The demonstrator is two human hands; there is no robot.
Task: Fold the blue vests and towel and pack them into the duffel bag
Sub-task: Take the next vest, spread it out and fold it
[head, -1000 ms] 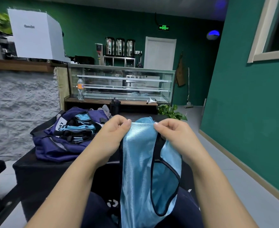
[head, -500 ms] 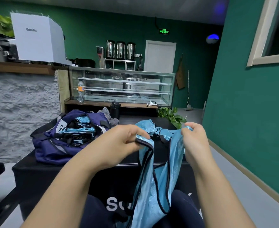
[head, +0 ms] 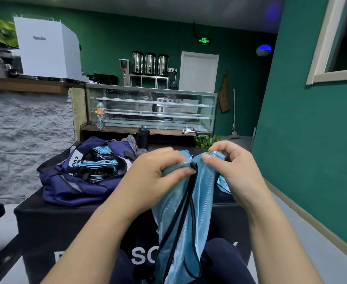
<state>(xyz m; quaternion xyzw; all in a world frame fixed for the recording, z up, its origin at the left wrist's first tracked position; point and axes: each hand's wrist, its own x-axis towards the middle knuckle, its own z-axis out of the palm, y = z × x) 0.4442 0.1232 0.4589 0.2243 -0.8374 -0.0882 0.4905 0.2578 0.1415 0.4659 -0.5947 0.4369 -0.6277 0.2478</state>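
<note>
From the head camera, the left hand (head: pixel 160 177) and the right hand (head: pixel 233 171) sit side by side at the top edge of a light blue vest (head: pixel 186 212), each with its fingers curled tight around the shiny cloth: the left thumb presses the fabric against the bent fingers (head: pixel 169 154), and the right fingers pinch a fold just beside it. The vest hangs down from both hands, over the front edge of the black desk (head: pixel 70 214), with its dark trimmed armhole loops dangling toward the person's dark trousers. To the left of the vest, on the desk, lies the navy duffel bag (head: pixel 76 187), its mouth open and folded blue vests (head: pixel 103 162) stacked inside. Behind the vest, past the desk, stands a glass display case (head: pixel 152 109), with a plastic bottle (head: pixel 100 114) at its left end.
</note>
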